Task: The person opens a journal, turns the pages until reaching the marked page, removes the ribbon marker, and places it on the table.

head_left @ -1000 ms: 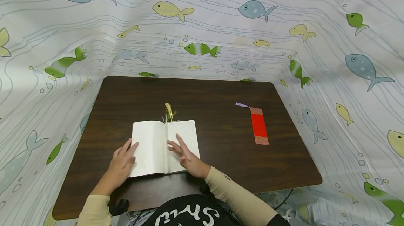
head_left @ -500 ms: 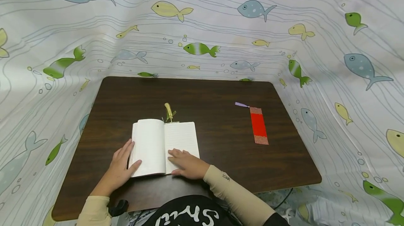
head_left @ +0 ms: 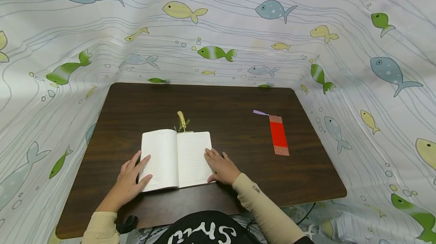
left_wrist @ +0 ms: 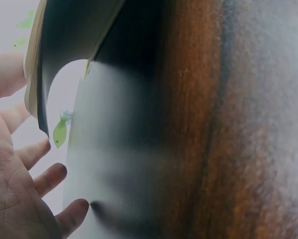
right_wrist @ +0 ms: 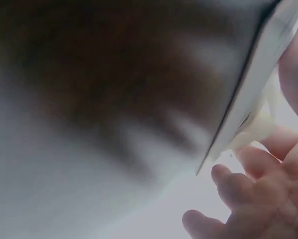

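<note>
An open notebook (head_left: 160, 160) with lined pages lies on the dark wooden table. A yellow tassel (head_left: 181, 119) sticks out at its far edge, near the spine. My left hand (head_left: 127, 179) rests at the left edge, fingers spread, with its thumb over the left page. In the left wrist view, the fingers (left_wrist: 50, 179) extend loosely past the notebook's dark cover (left_wrist: 64, 40). At the right edge, my right hand (head_left: 223, 168) touches the right page with extended fingers. The right wrist view shows those fingers (right_wrist: 238, 189) beside the notebook's edge (right_wrist: 238, 104).
A red bookmark (head_left: 278, 132) with a purple tassel (head_left: 260, 112) lies on the right side of the table (head_left: 235, 108). Fish-patterned cloth (head_left: 218, 20) surrounds the table. A black object (head_left: 128, 224) sits by the near left edge.
My right hand has come down onto the right page, then slid right to its outer edge. The left hand stays at the left edge, its fingers shifting slightly.
</note>
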{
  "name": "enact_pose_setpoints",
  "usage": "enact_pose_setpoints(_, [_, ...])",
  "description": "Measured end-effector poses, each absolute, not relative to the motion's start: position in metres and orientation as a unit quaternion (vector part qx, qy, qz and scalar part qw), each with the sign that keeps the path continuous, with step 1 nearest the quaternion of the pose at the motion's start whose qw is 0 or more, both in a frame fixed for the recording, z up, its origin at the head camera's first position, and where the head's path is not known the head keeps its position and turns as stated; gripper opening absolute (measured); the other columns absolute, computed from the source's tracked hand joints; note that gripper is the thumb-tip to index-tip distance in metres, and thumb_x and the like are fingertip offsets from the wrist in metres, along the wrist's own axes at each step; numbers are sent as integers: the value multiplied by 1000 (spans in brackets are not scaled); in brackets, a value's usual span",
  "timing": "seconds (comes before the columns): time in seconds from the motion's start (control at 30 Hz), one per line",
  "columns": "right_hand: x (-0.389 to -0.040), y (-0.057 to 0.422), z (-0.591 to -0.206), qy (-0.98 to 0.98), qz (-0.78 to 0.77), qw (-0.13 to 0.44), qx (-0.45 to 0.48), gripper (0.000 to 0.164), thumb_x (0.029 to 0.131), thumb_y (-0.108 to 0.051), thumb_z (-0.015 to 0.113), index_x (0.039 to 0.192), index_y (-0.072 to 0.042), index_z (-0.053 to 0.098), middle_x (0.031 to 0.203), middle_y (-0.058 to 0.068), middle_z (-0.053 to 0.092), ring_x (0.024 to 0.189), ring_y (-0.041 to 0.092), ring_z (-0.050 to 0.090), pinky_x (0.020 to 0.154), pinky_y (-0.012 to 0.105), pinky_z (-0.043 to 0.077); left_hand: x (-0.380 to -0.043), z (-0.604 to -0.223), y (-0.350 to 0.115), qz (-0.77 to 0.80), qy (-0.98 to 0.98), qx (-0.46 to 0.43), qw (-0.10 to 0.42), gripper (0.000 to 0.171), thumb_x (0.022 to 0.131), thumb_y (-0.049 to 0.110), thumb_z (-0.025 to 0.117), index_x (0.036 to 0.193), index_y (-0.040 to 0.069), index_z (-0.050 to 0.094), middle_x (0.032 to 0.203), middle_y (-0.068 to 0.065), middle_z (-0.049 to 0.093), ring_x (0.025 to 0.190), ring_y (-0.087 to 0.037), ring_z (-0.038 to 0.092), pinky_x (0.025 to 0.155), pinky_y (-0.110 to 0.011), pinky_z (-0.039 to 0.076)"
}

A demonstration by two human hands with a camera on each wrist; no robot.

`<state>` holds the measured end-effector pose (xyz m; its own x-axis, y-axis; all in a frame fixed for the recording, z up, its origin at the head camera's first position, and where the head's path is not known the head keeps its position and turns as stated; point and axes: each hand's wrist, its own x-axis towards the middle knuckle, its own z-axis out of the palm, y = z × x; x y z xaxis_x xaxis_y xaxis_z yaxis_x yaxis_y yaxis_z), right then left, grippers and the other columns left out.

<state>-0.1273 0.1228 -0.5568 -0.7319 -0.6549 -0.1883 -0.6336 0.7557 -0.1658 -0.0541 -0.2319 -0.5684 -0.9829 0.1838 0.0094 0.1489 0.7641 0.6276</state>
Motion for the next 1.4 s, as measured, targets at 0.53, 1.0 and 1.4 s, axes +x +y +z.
enact_pose_setpoints(0.53, [-123,102,-554,941,-166,-49,-290,120,74,-32,83,151,8,1,157,24,19,143,31,29,111,47,33,-53,-563,-235,339,937,69,47,68,96,48,54,153,21,28,161,-17,5,136,-52,10,89,-80,18])
enact_pose_setpoints(1.0, [-99,42,-539,833,-283,193,-434,73,96,-45,54,155,-18,21,162,-2,15,147,11,15,114,50,26,-50,-563,-235,434,896,94,-7,60,106,38,14,148,0,33,158,-25,11,135,-56,7,90,-80,13])
enact_pose_setpoints(1.4, [-100,38,-546,850,-143,163,-480,67,98,-43,53,154,-21,25,162,-6,13,148,25,16,114,50,27,-55,-561,-230,394,917,51,44,92,94,40,61,154,-1,5,157,-29,9,136,-52,11,98,-74,21])
